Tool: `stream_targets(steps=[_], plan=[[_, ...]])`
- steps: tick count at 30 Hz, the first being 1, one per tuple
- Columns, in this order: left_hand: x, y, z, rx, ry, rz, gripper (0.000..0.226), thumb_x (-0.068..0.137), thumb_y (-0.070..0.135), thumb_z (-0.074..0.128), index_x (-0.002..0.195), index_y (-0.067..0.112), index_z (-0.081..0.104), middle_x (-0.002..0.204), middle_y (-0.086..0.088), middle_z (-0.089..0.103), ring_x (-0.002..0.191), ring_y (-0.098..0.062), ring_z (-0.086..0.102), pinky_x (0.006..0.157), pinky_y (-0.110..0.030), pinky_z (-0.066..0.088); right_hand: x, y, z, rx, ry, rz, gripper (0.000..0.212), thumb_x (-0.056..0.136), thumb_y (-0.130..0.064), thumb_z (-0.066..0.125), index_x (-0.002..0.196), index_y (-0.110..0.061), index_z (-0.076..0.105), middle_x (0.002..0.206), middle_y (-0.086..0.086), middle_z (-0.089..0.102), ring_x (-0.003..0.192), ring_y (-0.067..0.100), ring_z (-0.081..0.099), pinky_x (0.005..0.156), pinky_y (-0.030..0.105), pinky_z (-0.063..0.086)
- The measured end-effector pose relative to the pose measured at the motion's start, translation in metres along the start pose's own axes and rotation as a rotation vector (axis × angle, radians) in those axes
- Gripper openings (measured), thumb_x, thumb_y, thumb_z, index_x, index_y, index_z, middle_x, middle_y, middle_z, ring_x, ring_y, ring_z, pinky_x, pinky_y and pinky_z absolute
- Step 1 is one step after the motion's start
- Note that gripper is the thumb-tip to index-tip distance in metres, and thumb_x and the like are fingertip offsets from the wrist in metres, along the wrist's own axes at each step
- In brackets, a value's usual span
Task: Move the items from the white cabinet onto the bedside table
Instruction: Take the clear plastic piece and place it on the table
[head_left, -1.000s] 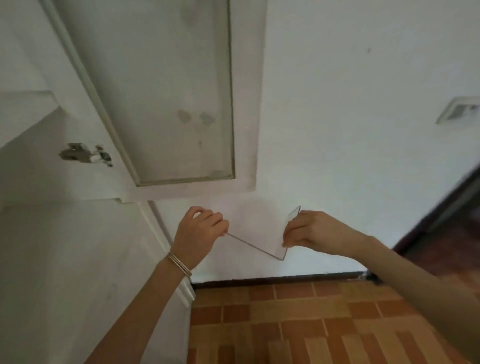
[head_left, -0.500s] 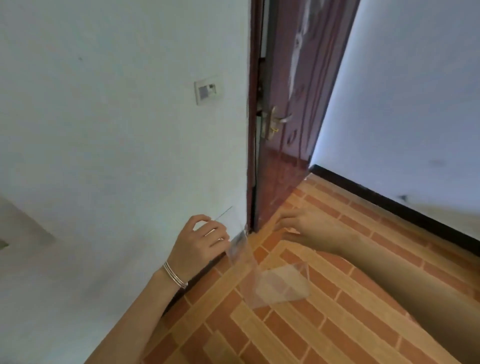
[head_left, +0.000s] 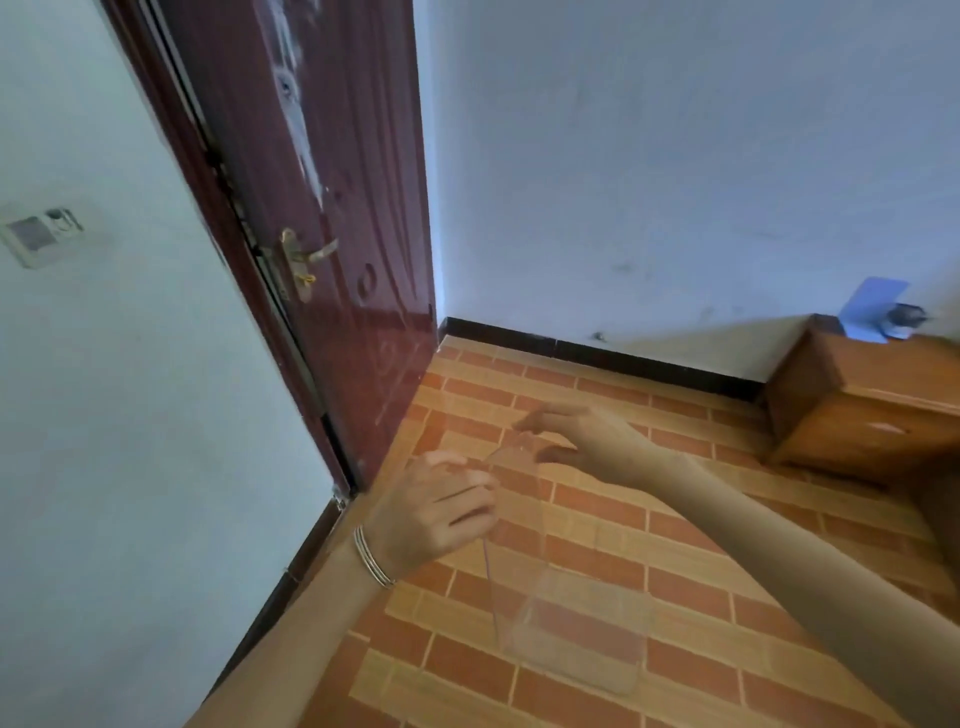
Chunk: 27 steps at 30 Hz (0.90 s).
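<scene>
I carry a clear plastic box (head_left: 576, 618) in front of me, held by its upper rim with both hands. My left hand (head_left: 436, 506), with thin bangles on the wrist, pinches the near left edge. My right hand (head_left: 576, 436) pinches the far top corner. The box hangs over the brick-patterned floor, its see-through bottom tilted toward me. The wooden bedside table (head_left: 862, 400) stands at the far right against the wall, well beyond my right hand. The white cabinet is out of view.
A dark red door (head_left: 322, 218) with a brass handle stands at the left, next to a white wall with a switch plate (head_left: 39, 236). On the bedside table lie a blue sheet (head_left: 872, 309) and a small dark object (head_left: 906, 316). Orange tiled floor (head_left: 649, 415) lies between.
My view has swung right from the cabinet past the door to the room's corner, bringing the bedside table into sight. Both hands keep hold of the clear box, which now hangs lower.
</scene>
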<state>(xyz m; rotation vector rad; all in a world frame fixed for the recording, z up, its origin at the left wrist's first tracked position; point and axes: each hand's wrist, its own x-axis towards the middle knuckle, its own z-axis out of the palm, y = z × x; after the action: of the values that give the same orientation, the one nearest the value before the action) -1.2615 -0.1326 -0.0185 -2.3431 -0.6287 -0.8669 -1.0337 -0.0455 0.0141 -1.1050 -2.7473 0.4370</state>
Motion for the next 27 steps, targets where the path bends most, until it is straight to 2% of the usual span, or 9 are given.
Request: stream_targets(steps=[5,8,10,13,17,19,22,25,27], plan=[[0.018,-0.008,0.056,-0.176,-0.08,0.011,0.014,0.083,0.009,0.072,0.073,0.019,0.07,0.094,0.006,0.072,0.102,-0.009,0.063,0.083,-0.027,0.044,-0.022,0.044,-0.012,0.093,-0.012,0.216,0.003,0.087,-0.021,0.064,0.087,-0.019,0.062,0.09,-0.01,0.059,0.081,0.009,0.058,0.074,0.028,0.048],[0.014,-0.024,0.092,-0.249,-0.204,-0.036,0.016,0.085,0.006,0.063,0.075,0.018,0.069,0.105,0.003,0.07,0.114,-0.013,0.057,0.086,-0.028,0.04,-0.03,0.069,-0.016,0.101,-0.007,0.342,0.011,0.087,-0.019,0.064,0.081,-0.025,0.057,0.082,-0.013,0.059,0.077,0.006,0.058,0.071,0.023,0.046],[0.013,-0.036,0.112,-0.29,-0.266,-0.093,0.018,0.078,0.002,0.065,0.081,0.02,0.07,0.11,0.002,0.068,0.117,-0.016,0.055,0.089,-0.028,0.037,-0.032,0.085,-0.018,0.064,0.038,0.433,0.012,0.086,-0.02,0.064,0.08,-0.027,0.056,0.083,-0.012,0.059,0.076,0.009,0.059,0.068,0.024,0.045],[0.016,-0.056,0.14,-0.33,-0.368,-0.195,0.031,0.065,0.002,0.076,0.089,0.021,0.071,0.104,0.005,0.069,0.108,-0.015,0.06,0.09,-0.027,0.035,-0.03,0.107,-0.029,0.013,0.146,0.545,0.01,0.086,-0.022,0.065,0.079,-0.026,0.059,0.082,-0.014,0.057,0.074,0.01,0.057,0.066,0.026,0.045],[0.027,-0.091,0.18,-0.331,-0.511,-0.274,0.026,0.069,0.03,0.08,0.092,0.026,0.07,0.09,0.013,0.068,0.088,-0.007,0.063,0.082,-0.024,0.039,-0.019,0.135,-0.053,-0.027,0.244,0.652,0.004,0.086,-0.02,0.065,0.082,-0.019,0.064,0.084,-0.01,0.057,0.073,0.013,0.057,0.066,0.028,0.047],[0.034,-0.106,0.199,-0.332,-0.593,-0.296,0.021,0.08,0.043,0.063,0.096,0.031,0.069,0.088,0.017,0.067,0.083,-0.004,0.064,0.078,-0.025,0.046,-0.014,0.148,-0.064,-0.029,0.296,0.691,0.008,0.085,-0.019,0.066,0.078,-0.021,0.062,0.082,-0.009,0.057,0.072,0.012,0.056,0.062,0.025,0.043],[0.051,-0.122,0.225,-0.346,-0.731,-0.309,0.051,0.084,0.058,0.03,0.104,0.031,0.068,0.094,0.018,0.068,0.087,-0.003,0.064,0.079,-0.028,0.05,-0.011,0.166,-0.077,-0.002,0.362,0.75,0.013,0.084,-0.017,0.067,0.075,-0.023,0.06,0.081,-0.01,0.057,0.071,0.009,0.053,0.058,0.018,0.037],[0.068,-0.126,0.253,-0.393,-0.852,-0.275,0.074,0.08,0.067,0.013,0.129,0.029,0.053,0.119,0.014,0.061,0.11,-0.007,0.055,0.096,-0.03,0.036,-0.014,0.183,-0.087,0.012,0.46,0.799,0.011,0.083,-0.015,0.068,0.076,-0.022,0.062,0.078,-0.014,0.055,0.067,0.004,0.052,0.06,0.02,0.038],[0.08,-0.123,0.271,-0.456,-0.913,-0.265,0.087,0.072,0.076,0.007,0.135,0.03,0.046,0.124,0.015,0.057,0.114,-0.006,0.051,0.098,-0.027,0.031,-0.02,0.194,-0.093,0.008,0.513,0.832,0.009,0.082,-0.015,0.069,0.076,-0.021,0.064,0.077,-0.015,0.055,0.066,0.003,0.053,0.059,0.018,0.039]])
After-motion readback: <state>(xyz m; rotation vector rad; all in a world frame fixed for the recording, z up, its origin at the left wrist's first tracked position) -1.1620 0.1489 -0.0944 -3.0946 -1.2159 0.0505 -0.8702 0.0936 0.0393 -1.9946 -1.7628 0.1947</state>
